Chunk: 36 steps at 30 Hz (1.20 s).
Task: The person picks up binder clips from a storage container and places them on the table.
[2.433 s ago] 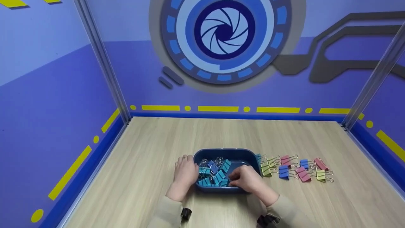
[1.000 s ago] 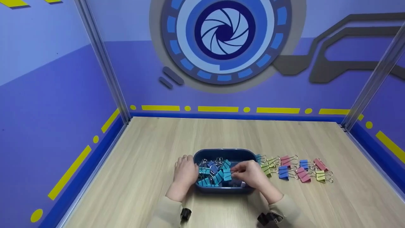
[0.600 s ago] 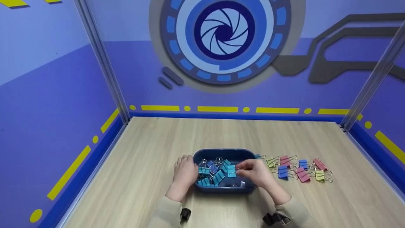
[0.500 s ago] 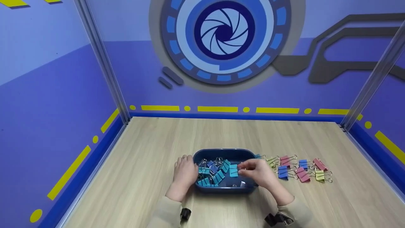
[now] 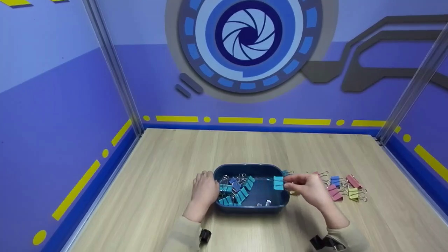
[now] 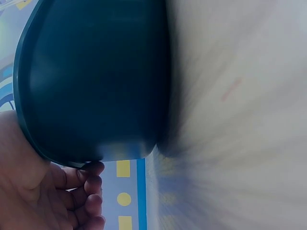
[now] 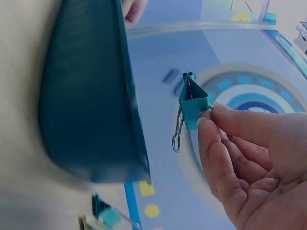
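A dark blue box (image 5: pixel 250 210) stands on the table, with teal and blue binder clips (image 5: pixel 242 194) heaped in its left half. My left hand (image 5: pixel 204 189) holds the box's left rim. In the left wrist view its curled fingers (image 6: pixel 93 184) show beside the rim, while the thumb is hidden. Thumb and forefinger of my right hand (image 5: pixel 309 189) pinch a teal binder clip (image 5: pixel 278 183) by one wire handle, over the box's right end. The right wrist view shows this clip's other handle (image 7: pixel 176 139) hanging loose.
Right of the box, pink, blue and yellow binder clips lie in rows, including a pink clip (image 5: pixel 353 181) and a yellow clip (image 5: pixel 354 194); my right hand covers some. A teal clip (image 5: pixel 287 173) lies by the box's back right corner. Small clear pieces (image 5: pixel 267 203) lie inside the box.
My right hand has drawn a teal binder clip out of the heap and carried it rightward to the box's right end. My left hand has stayed on the rim.
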{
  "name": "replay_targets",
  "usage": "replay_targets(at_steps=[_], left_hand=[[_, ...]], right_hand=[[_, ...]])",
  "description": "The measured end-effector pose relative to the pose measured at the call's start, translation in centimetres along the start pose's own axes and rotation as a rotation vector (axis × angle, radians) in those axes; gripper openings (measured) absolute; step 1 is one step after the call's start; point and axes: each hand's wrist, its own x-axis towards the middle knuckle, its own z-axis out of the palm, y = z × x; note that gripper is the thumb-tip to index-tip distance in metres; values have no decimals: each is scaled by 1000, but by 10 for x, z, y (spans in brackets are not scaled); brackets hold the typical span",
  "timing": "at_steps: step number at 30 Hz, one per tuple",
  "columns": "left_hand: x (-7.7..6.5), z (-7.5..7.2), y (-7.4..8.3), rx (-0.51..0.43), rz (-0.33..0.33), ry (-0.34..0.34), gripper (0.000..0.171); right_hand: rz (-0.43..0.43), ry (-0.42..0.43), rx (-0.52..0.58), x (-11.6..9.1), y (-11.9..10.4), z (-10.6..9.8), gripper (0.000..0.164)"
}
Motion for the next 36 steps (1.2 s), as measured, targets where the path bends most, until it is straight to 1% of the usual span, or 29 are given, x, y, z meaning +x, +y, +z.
replay_targets(at_steps=[3, 5, 8, 14, 21, 25, 31, 36], left_hand=[[0, -1, 0, -3, 0, -5, 31], [0, -1, 0, -4, 2, -6, 30], [1, -1, 0, -4, 2, -6, 31], [1, -1, 1, -6, -6, -10, 31], [0, -1, 1, -3, 7, 0, 29], [1, -1, 1, -9, 4, 0, 29], [0, -1, 1, -13, -8, -11, 29], [0, -1, 0, -10, -7, -7, 28]], right_hand=[[-1, 34, -47, -4, 5, -12, 22], [15, 56, -76, -6, 8, -19, 23], [45, 64, -79, -9, 14, -27, 24], [38, 14, -50, -11, 34, -36, 24], [35, -86, -99, -15, 55, -34, 20], [69, -115, -125, -13, 61, -30, 18], [96, -110, -215, -11, 67, -25, 13], [120, -80, -259, -8, 68, -20, 9]])
